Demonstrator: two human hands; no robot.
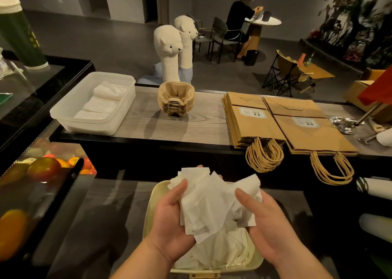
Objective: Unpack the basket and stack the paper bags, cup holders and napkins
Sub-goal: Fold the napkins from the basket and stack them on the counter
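Both hands, left hand [169, 219] and right hand [269, 221], grip a loose white paper napkin bundle [210, 204] above the cream plastic basket [148, 213]; bare grey wood-grain counter [201, 121] between the stacks along its far edge.

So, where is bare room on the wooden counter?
Two patches: between the plastic tub and the cup holders, and another between the cup holders and the paper bags. The right end is crowded.

Bare counter [203, 119] between cup holders [176, 100] and paper bags [252, 123], tub [119, 117] at left
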